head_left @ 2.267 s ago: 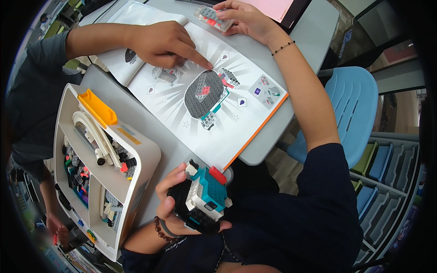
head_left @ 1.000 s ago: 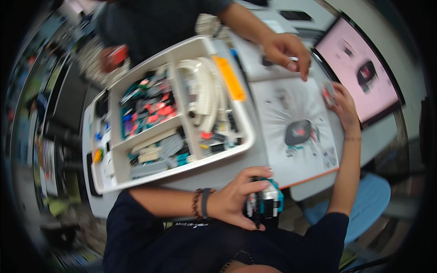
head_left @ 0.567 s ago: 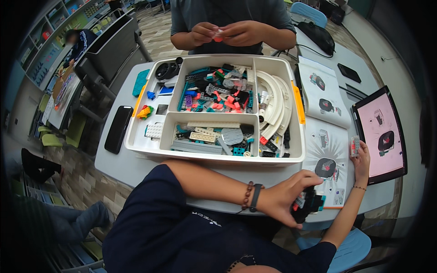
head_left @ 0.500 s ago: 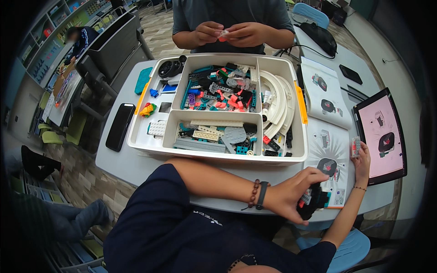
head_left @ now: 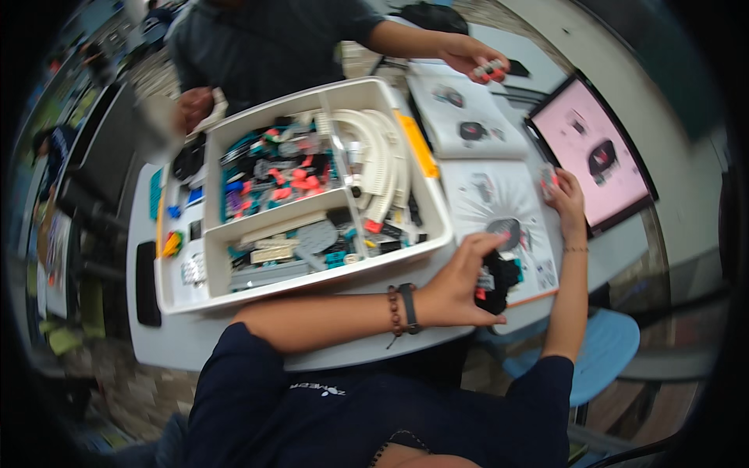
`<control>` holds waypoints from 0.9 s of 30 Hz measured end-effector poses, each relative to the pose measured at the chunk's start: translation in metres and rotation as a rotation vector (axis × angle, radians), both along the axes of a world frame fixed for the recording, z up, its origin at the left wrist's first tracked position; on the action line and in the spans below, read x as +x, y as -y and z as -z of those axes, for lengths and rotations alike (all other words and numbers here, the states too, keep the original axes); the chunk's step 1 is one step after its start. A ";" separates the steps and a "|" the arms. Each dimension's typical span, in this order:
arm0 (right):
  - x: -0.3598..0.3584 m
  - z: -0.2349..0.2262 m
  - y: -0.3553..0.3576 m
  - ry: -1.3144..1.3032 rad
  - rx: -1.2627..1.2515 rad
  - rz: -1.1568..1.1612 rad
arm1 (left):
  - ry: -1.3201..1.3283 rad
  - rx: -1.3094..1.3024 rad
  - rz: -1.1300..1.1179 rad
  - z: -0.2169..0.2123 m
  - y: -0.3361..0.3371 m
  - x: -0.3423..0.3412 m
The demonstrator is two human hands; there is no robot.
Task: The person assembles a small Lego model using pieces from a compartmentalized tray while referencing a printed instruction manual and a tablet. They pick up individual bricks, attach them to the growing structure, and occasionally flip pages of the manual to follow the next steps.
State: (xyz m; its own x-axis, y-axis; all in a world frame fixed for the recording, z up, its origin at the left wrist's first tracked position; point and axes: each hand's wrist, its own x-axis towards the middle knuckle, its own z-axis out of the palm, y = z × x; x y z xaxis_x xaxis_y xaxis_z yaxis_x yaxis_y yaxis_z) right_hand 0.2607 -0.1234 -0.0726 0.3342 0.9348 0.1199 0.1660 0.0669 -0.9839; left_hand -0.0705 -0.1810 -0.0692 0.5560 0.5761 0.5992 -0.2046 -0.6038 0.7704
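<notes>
My left hand (head_left: 451,290) is wrapped round a black building-brick model (head_left: 499,279) with coral and grey bits, over the lower edge of an open instruction booklet (head_left: 507,204). My right hand (head_left: 568,199), near the booklet's right edge, closes on a small clear-and-coral brick assembly (head_left: 549,181). Beside my left forearm stands a white sorting tray (head_left: 343,281) with orange handles. Coral, black and teal bricks (head_left: 300,181) fill one compartment, and curved white track pieces (head_left: 394,168) fill another.
Across the table a person's hand (head_left: 468,54) holds a white-and-coral brick piece (head_left: 490,70) over the booklet; their other hand (head_left: 195,108) is blurred beside the tray. A tilted screen (head_left: 597,152) stands at right. A black phone (head_left: 147,282) lies left, and a blue chair (head_left: 581,359) stands below.
The view has turned and shifted. The other person's hands have parted, one reaching out over the booklet with a brick piece. Both my hands still hold their pieces.
</notes>
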 end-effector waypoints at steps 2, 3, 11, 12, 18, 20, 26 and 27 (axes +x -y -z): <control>0.003 0.002 -0.002 0.054 0.002 0.039 | -0.039 0.024 0.007 0.000 -0.001 0.000; 0.004 0.004 -0.002 0.080 0.016 0.040 | -0.051 0.025 0.007 -0.001 -0.001 0.000; 0.010 0.009 -0.005 0.285 0.096 0.023 | -0.123 0.063 0.003 -0.002 -0.001 -0.001; 0.009 0.008 -0.003 0.302 0.084 0.031 | -0.116 0.058 0.006 0.000 -0.002 0.000; 0.001 0.000 0.002 0.465 0.007 0.066 | -0.176 0.071 0.034 0.004 -0.002 -0.001; 0.000 -0.001 0.005 0.507 0.028 0.073 | -0.185 0.066 0.036 0.004 -0.001 -0.001; -0.019 -0.032 0.005 0.905 0.135 0.236 | -0.210 0.032 0.041 0.002 -0.001 -0.002; -0.025 -0.043 0.000 0.977 0.196 0.255 | -0.223 0.035 0.036 0.001 -0.001 -0.003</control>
State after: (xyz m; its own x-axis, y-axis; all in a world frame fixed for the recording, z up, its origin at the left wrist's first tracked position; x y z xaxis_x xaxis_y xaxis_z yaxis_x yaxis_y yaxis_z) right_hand 0.2358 -0.1230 -0.0292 0.1945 0.7845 0.5888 0.9198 0.0625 -0.3873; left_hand -0.0732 -0.1799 -0.0699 0.6968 0.5347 0.4782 -0.0530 -0.6264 0.7777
